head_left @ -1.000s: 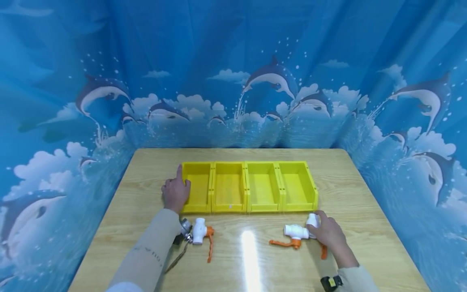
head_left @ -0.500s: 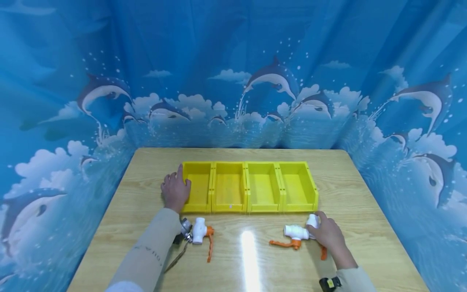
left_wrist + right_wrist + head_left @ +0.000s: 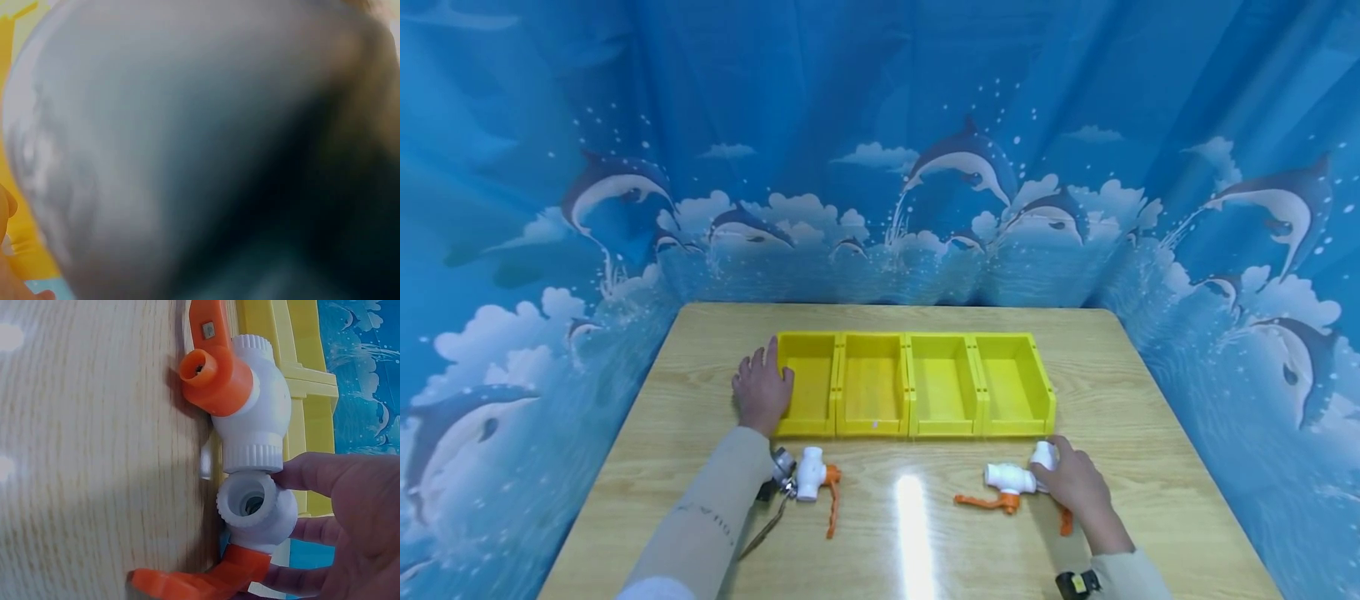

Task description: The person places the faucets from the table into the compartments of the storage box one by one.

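My left hand (image 3: 762,393) rests at the left wall of the leftmost yellow bin (image 3: 806,421), index finger stretched along its rim, thumb over the edge. A blurred grey shape (image 3: 156,125) fills most of the left wrist view. My right hand (image 3: 1077,475) holds a white PVC ball valve (image 3: 265,519) with an orange lever (image 3: 200,581), thumb and fingers about its body. A second white ball valve (image 3: 259,419) with an orange handle lies against it, end to side. Part of the held valve is hidden by the fingers in the head view.
A third white ball valve (image 3: 810,474) lies by my left forearm, beside a metal fitting (image 3: 783,467) with a long lever. Several yellow bins stand joined in a row across the wooden table (image 3: 880,550). A blue dolphin-print curtain (image 3: 865,125) surrounds the table.
The left hand's fingers have spread slightly at the bin. Otherwise both hands, the valves and the bins stay in place; the view shifts very slightly.
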Motion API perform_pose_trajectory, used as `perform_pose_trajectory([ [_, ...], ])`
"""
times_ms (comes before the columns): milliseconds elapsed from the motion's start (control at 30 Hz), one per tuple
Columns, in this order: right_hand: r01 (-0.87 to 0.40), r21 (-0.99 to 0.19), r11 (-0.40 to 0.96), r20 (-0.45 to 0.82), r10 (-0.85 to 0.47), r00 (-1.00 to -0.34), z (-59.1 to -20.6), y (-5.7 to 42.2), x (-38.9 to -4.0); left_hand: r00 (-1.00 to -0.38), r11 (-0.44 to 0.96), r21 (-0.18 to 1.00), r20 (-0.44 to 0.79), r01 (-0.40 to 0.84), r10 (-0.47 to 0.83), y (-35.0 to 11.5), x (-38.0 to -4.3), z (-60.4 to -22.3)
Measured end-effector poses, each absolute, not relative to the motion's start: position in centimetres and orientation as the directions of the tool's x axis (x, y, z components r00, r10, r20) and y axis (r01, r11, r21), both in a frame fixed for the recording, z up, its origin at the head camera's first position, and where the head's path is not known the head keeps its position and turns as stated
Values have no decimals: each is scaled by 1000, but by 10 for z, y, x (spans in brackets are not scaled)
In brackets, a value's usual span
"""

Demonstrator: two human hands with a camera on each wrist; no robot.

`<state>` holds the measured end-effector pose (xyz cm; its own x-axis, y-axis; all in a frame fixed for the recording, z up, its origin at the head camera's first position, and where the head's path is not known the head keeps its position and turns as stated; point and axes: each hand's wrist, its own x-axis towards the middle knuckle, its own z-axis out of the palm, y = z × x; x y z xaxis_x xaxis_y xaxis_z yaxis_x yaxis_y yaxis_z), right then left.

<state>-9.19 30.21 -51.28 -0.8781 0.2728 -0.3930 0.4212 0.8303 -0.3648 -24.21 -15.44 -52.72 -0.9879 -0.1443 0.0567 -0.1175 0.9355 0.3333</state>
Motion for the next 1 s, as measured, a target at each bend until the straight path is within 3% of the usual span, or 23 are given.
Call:
perform_pose_trajectory([
  [200,451,-362,816,-431,282,-857,-510,301,-92,-997,966,255,43,-47,-60,-154,-244,-528],
  [700,428,-368,825,-404,273,-873,-508,300,-90,-998,951,307,33,-36,-48,-156,-242,-525],
  [1000,418,-376,827,-397,263,-879,-511,302,-89,-994,945,327,103,6,-29,-161,-243,-522],
])
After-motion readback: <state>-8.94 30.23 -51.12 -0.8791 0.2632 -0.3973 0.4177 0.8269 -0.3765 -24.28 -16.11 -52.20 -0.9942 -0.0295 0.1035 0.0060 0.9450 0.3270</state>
